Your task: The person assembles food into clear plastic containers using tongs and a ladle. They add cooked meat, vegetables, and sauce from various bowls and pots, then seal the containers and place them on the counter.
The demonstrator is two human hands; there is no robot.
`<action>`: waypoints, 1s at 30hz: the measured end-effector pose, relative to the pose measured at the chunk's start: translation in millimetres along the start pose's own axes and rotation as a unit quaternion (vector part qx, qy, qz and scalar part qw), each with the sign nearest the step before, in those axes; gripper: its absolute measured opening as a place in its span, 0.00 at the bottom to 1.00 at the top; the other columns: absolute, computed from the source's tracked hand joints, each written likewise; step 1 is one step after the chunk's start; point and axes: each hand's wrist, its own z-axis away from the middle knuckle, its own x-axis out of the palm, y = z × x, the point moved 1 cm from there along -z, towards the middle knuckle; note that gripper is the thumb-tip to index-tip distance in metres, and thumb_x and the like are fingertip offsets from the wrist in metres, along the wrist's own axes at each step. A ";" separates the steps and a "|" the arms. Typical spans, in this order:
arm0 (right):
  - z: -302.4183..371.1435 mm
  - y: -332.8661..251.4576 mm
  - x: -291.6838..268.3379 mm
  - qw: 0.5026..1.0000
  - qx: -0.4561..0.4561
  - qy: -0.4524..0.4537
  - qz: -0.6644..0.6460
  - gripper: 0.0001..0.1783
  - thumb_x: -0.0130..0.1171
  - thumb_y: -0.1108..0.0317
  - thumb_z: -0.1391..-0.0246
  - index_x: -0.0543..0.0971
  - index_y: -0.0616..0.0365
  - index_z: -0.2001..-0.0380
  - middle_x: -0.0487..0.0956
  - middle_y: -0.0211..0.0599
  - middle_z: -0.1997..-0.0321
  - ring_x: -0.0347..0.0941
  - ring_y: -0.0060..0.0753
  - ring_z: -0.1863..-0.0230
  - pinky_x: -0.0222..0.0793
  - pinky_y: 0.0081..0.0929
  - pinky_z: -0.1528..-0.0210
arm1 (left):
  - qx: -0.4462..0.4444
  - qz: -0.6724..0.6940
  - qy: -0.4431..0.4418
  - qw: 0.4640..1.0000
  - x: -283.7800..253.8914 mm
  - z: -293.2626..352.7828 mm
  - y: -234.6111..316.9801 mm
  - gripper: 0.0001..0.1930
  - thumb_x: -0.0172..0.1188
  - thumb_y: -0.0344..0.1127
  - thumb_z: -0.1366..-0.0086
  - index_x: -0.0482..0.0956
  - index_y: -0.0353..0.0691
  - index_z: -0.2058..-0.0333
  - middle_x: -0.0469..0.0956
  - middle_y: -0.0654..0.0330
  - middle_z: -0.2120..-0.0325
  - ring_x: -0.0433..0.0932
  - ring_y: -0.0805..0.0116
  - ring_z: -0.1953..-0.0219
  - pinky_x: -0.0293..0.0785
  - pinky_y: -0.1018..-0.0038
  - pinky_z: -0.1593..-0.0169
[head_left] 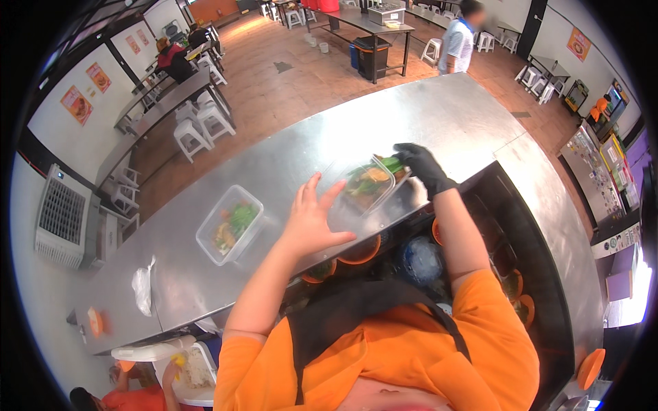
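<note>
Of the hands, we see the bare left hand (313, 222) spread wide, its thumb apart from the fingers, and the black-gloved right hand (426, 169) bent at some green leaves (391, 164); whether it pinches them we cannot tell. From the left along the metal desk (288, 171), we find a crumpled white bag (142, 290), then a clear container (214, 218) with greens and orange-brown food inside. Farther right, between our two hands, stands a second clear container (384, 197), similarly filled, the leaves at its right rim.
</note>
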 end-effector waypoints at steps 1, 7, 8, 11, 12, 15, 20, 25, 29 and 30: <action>2.8 3.0 11.2 1.000 -0.001 -0.023 -0.010 0.20 0.55 0.71 0.41 0.77 0.65 0.45 0.82 0.43 0.52 0.78 0.31 0.52 0.73 0.25 0.52 | 0.002 -0.019 -0.008 1.000 1.2 -1.9 2.6 0.53 0.74 0.61 0.58 0.62 0.60 0.32 0.47 0.37 0.31 0.50 0.33 0.31 0.53 0.46 0.31; 39.5 -12.7 74.9 0.994 0.043 -0.079 -0.055 0.21 0.53 0.63 0.35 0.76 0.56 0.41 0.80 0.33 0.47 0.76 0.26 0.50 0.74 0.26 0.56 | -0.057 -0.064 -0.055 0.995 -14.7 9.2 -9.7 0.52 0.75 0.61 0.58 0.65 0.59 0.33 0.51 0.37 0.32 0.53 0.35 0.32 0.54 0.47 0.31; 43.6 -11.6 79.0 0.990 0.047 -0.103 -0.085 0.21 0.53 0.62 0.35 0.76 0.56 0.41 0.80 0.32 0.46 0.76 0.26 0.49 0.74 0.26 0.55 | -0.064 -0.067 -0.063 0.994 -17.4 10.3 -13.1 0.52 0.75 0.61 0.58 0.65 0.59 0.33 0.51 0.37 0.32 0.53 0.35 0.32 0.54 0.47 0.31; 57.1 -25.7 92.9 0.974 0.068 -0.137 -0.169 0.22 0.54 0.61 0.34 0.75 0.58 0.41 0.79 0.32 0.45 0.75 0.25 0.49 0.74 0.26 0.54 | -0.053 -0.098 -0.079 0.991 -24.0 12.8 -20.9 0.52 0.74 0.62 0.58 0.65 0.58 0.33 0.51 0.37 0.32 0.53 0.35 0.31 0.55 0.48 0.32; 63.9 -36.3 98.9 0.970 0.089 -0.122 -0.191 0.22 0.55 0.61 0.35 0.75 0.59 0.41 0.79 0.32 0.45 0.75 0.25 0.49 0.74 0.26 0.53 | -0.052 -0.104 -0.087 0.989 -25.2 13.9 -21.5 0.52 0.74 0.63 0.58 0.65 0.58 0.33 0.51 0.37 0.32 0.53 0.35 0.31 0.55 0.48 0.32; 65.4 -30.5 108.2 0.985 0.068 -0.117 -0.106 0.21 0.58 0.62 0.36 0.76 0.61 0.44 0.80 0.34 0.48 0.75 0.24 0.51 0.72 0.25 0.52 | -0.081 -0.111 -0.086 0.987 -26.7 13.5 -20.3 0.51 0.73 0.63 0.57 0.65 0.59 0.33 0.51 0.37 0.32 0.54 0.35 0.31 0.54 0.47 0.31; 68.0 -14.8 114.2 0.996 -0.033 -0.088 0.000 0.20 0.63 0.62 0.39 0.80 0.64 0.49 0.82 0.37 0.57 0.75 0.25 0.56 0.71 0.25 0.53 | -0.106 -0.139 -0.047 0.983 -15.3 23.1 -15.6 0.49 0.72 0.61 0.56 0.65 0.59 0.33 0.54 0.37 0.33 0.55 0.36 0.32 0.54 0.46 0.33; 61.6 -50.6 112.4 0.938 -0.228 0.004 0.262 0.29 0.62 0.52 0.40 0.75 0.65 0.45 0.78 0.53 0.45 0.75 0.50 0.44 0.69 0.36 0.41 | -0.083 -0.119 -0.003 0.989 -11.4 30.8 -22.2 0.46 0.67 0.68 0.52 0.69 0.57 0.35 0.56 0.37 0.34 0.55 0.40 0.33 0.52 0.46 0.34; 40.7 -67.4 139.6 0.784 -0.443 -0.117 0.420 0.33 0.54 0.52 0.36 0.68 0.64 0.36 0.66 0.54 0.31 0.60 0.53 0.29 0.56 0.43 0.29 | -0.087 -0.125 -0.003 0.988 -5.5 25.9 -25.5 0.45 0.61 0.73 0.48 0.72 0.50 0.38 0.56 0.35 0.35 0.54 0.38 0.32 0.47 0.45 0.31; 35.2 -56.8 150.3 0.784 -0.444 -0.140 0.411 0.33 0.53 0.52 0.36 0.67 0.64 0.36 0.65 0.53 0.30 0.59 0.54 0.29 0.55 0.44 0.28 | -0.090 -0.139 -0.012 0.986 -6.0 26.9 -25.9 0.45 0.60 0.74 0.48 0.73 0.48 0.39 0.55 0.34 0.34 0.53 0.37 0.32 0.46 0.44 0.31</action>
